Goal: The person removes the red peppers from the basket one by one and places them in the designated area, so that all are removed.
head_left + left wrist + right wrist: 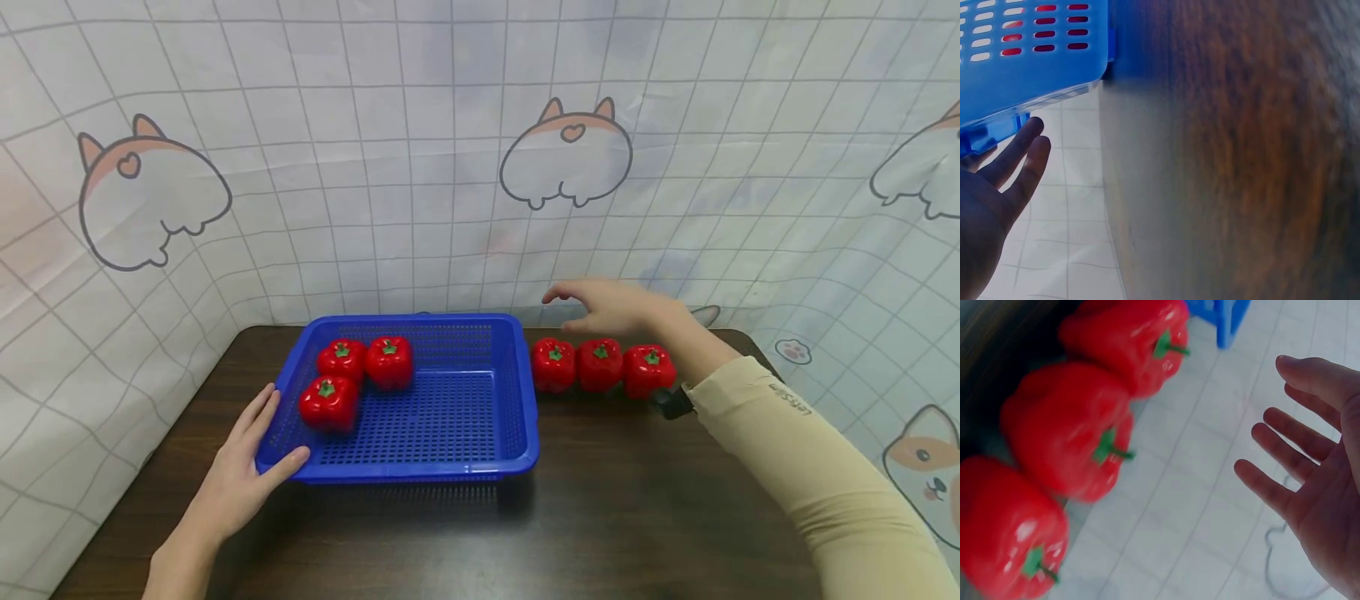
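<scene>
While left hand (243, 467) flat against the basket (517, 392), right hand (607, 307) spread just above three peppers (600, 364).

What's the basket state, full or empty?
Partly filled: the blue basket holds three red peppers in its left half, with the right half bare. Three more peppers sit outside on the table.

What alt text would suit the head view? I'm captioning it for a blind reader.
A person's open right hand hovers above a row of three glossy red bell peppers on a dark wooden table. The open left hand rests against the near left corner of a blue perforated plastic basket holding three more red peppers.
</scene>
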`<move>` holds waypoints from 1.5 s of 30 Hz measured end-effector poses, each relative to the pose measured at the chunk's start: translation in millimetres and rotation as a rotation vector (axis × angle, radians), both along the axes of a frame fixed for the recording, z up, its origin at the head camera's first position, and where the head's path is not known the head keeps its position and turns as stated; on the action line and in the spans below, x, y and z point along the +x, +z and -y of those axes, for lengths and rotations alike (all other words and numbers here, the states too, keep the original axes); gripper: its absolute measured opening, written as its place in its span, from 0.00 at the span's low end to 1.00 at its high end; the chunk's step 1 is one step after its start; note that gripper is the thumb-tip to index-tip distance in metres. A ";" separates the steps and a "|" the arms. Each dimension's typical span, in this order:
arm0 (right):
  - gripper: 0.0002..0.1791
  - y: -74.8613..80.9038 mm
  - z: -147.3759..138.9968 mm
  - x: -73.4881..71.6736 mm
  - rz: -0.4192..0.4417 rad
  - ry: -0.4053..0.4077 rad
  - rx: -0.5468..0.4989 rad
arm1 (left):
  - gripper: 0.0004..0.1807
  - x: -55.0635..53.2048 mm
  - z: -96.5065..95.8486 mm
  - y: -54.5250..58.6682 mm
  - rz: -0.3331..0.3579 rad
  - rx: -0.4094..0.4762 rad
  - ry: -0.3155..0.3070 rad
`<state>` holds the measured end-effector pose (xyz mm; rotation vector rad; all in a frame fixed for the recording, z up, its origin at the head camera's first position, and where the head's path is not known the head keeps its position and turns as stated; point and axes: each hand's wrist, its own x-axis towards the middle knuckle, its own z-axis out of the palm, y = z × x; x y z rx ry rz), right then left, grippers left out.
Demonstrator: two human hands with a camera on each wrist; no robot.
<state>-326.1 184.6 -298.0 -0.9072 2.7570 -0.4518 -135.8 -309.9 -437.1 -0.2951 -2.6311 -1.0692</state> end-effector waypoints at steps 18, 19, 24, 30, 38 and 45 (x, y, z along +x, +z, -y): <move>0.31 -5.5 89.8 -9.9 0.010 0.227 0.042 | 0.48 -0.5 -0.9 0.5 -0.012 0.007 -0.001; 0.31 -6.4 94.7 -10.6 0.008 0.239 0.050 | 0.48 -0.5 -0.8 0.8 -0.014 0.009 -0.002; 0.31 -11.3 120.4 -11.9 -0.008 0.287 0.078 | 0.48 0.1 -0.3 0.9 -0.024 0.015 -0.005; 0.34 -21.0 150.0 -13.8 -0.005 0.342 0.086 | 0.48 -1.8 -0.1 0.4 -0.020 0.014 -0.001; 0.35 -38.5 190.2 -9.2 0.014 0.339 0.085 | 0.48 -1.3 -0.1 0.4 -0.023 0.018 -0.006; 0.40 -53.9 212.7 -5.1 0.069 0.281 0.058 | 0.47 -1.2 1.0 -0.6 -0.032 0.014 -0.002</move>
